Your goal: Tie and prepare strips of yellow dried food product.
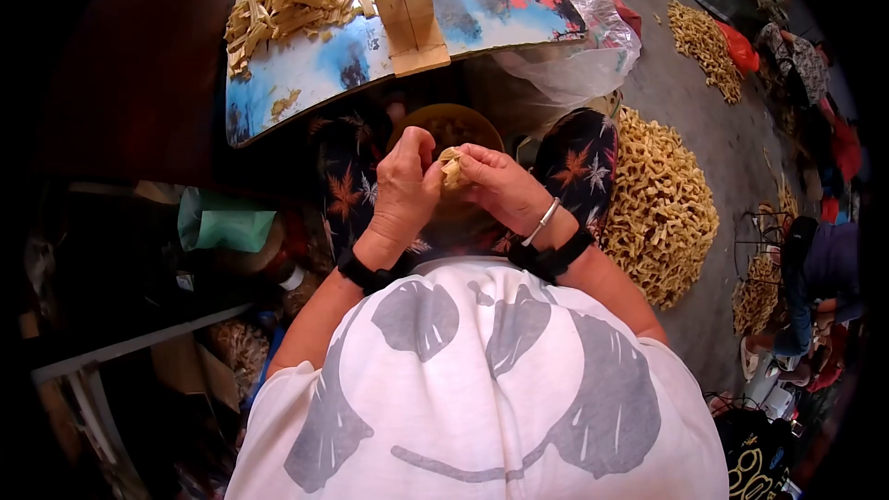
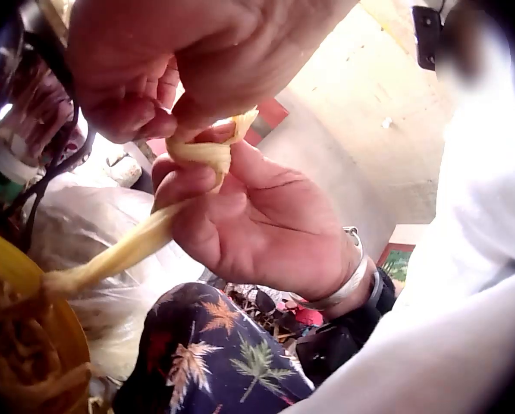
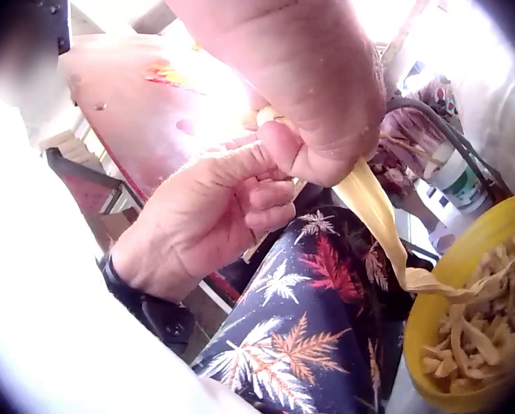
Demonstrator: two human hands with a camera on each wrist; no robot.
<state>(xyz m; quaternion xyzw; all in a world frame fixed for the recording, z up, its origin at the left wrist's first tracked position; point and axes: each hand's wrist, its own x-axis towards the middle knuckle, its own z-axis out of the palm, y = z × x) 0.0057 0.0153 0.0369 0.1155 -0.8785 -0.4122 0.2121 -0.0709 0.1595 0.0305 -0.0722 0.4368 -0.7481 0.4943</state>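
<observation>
- Floor (image 1: 736, 162), one, grey, stretches along the person's right side.
- Table (image 1: 324, 88), one, with a blue, white and red printed top, stands ahead of the knees.
- Shirt (image 1: 482, 370), one, white with a grey print, covers the person's body.
- Trousers (image 1: 579, 153), one pair, dark with a leaf pattern; two knees are spread apart.
- Heaps of yellowish pieces on the floor, three: a big heap (image 1: 659, 204) just beside the right knee, a second heap (image 1: 706, 42) farther ahead, and a third heap (image 1: 757, 296) near the right edge.
- Pile of loose pieces (image 1: 306, 0), one, on the table's far left part.
- Bowl (image 3: 417, 332), one, yellow, between the knees, holding pale pieces too many to count.
- Hands, two, meeting above the bowl with both forearms reaching forward and wrists turned inward.
- Left hand (image 1: 405, 181): fingers curled, thumb against the strip; I cannot tell whether it pinches it.
- Right hand (image 1: 507, 185): thumb and fingers pinch the strip, palm turned toward the left wrist camera.
- Wooden stand (image 1: 412, 28), one, upright at the table's near edge.
- Black straps, two, one on each wrist; one bracelet (image 1: 542, 222), on the right.
- Strip (image 2: 128, 250), one, pale yellow, looped at the right fingers, its long tail running down into the bowl.
</observation>
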